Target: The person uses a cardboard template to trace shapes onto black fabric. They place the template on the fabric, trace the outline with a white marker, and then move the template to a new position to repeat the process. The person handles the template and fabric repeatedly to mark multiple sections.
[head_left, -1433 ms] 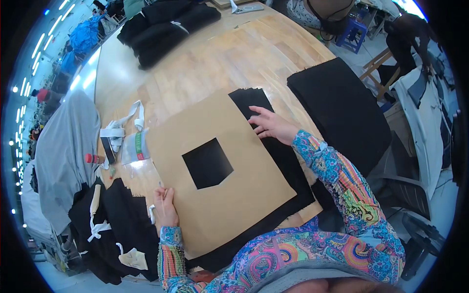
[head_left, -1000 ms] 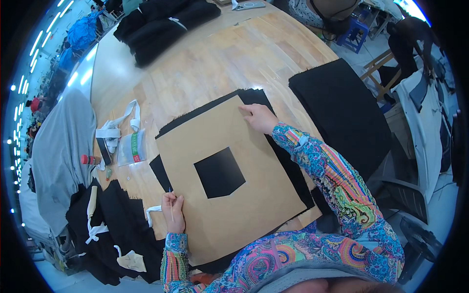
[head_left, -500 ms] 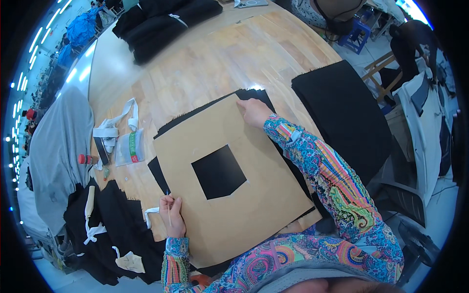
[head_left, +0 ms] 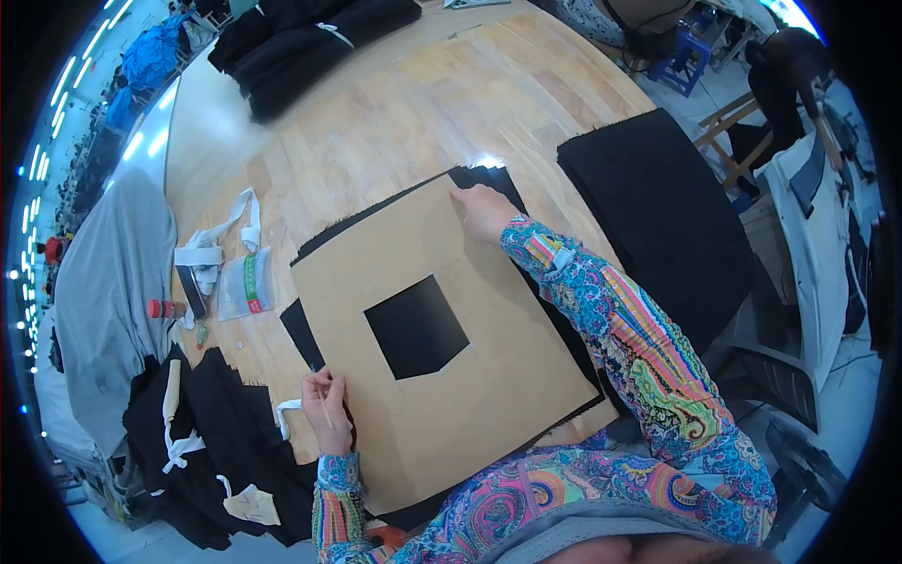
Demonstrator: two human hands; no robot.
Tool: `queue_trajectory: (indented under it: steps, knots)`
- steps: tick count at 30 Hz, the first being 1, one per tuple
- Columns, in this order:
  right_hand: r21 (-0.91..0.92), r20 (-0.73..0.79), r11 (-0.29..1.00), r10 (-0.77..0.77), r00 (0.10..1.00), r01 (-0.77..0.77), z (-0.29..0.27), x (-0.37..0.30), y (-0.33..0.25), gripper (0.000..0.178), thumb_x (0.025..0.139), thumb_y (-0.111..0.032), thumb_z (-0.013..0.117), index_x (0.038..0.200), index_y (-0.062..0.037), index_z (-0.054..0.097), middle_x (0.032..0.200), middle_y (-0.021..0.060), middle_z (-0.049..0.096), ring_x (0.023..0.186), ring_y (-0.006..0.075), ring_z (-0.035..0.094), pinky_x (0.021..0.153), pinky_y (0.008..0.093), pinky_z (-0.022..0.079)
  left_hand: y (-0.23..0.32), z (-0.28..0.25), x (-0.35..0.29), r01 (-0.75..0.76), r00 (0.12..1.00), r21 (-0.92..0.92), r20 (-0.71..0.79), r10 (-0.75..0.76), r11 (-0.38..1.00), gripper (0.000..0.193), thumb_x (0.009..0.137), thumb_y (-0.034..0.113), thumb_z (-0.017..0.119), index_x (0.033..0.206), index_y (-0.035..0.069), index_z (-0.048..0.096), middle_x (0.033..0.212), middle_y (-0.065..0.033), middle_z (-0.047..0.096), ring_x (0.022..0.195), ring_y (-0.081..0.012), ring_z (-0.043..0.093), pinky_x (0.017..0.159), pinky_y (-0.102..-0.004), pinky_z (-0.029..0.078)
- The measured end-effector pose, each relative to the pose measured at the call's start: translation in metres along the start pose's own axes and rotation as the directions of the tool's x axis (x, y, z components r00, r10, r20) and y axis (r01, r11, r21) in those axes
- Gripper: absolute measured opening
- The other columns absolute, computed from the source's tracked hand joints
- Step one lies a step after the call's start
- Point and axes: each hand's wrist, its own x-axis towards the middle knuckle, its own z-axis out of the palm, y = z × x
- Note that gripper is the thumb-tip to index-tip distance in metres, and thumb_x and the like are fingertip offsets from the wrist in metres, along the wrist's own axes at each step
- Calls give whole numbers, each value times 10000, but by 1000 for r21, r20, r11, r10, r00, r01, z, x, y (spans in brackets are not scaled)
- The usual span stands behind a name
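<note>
A tan cardboard template [head_left: 423, 432] with a five-sided cut-out lies at a slant over black fabric [head_left: 324, 233], whose frayed edges show past its far and right sides. Through the cut-out I see black. At the template's far right corner, my right hand [head_left: 486, 212] is closed, thumb and fingers gripping the cardboard. My left hand [head_left: 326, 412] is closed beside the left edge, pinching a slim pale pencil-like stick [head_left: 327, 414]. Its dark tip points away from me, near a black fabric corner [head_left: 301, 336] that sticks out from under the template.
Folded black fabric [head_left: 658, 216] lies to the right, and a black bundle [head_left: 329, 52] at the far side. Left are white straps [head_left: 225, 230], a clear packet [head_left: 246, 284], a red-capped bottle [head_left: 166, 308] and black cloth pieces [head_left: 225, 414]. A chair [head_left: 770, 385] stands at right.
The whole view has shifted slightly. My left hand has edged a little left, and black fabric now shows between it and the template. The right hand keeps its hold on the corner.
</note>
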Motion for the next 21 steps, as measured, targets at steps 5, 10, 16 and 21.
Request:
queue_trajectory:
  steps: [5,10,16,21]
  knots:
    - [4,32,1000,26,999,-26,-5,-2,-6,279,809,-99,517,1080,-42,544,1066,199,545,982,352,572,830,421,483,29,22,17,-467,838,642,102,536,607,98,818,-30,551,862,2,470,1138,-198,544,1061,-293,531,913,-353,402]
    - [20,27,999,35,999,-36,-6,-2,-3,295,811,-109,524,1100,-49,537,1084,203,537,985,359,573,826,423,485,70,110,70,-752,659,409,485,575,518,134,795,-27,557,918,12,523,1097,-161,578,1026,-326,542,864,-374,433]
    - [52,13,998,36,999,-37,-1,-1,-8,377,788,-63,512,1165,-71,510,1077,211,546,995,363,563,832,424,475,24,217,152,-828,549,280,579,602,486,61,822,-22,505,865,20,503,926,-127,583,861,-296,563,706,-355,452]
    - [84,32,992,95,995,-97,1,1,1,406,794,-63,502,1197,-109,488,1031,194,563,981,353,568,821,423,479,12,244,163,-811,586,426,598,547,402,226,822,76,517,1046,72,548,931,-102,599,1033,-279,502,895,-405,351]
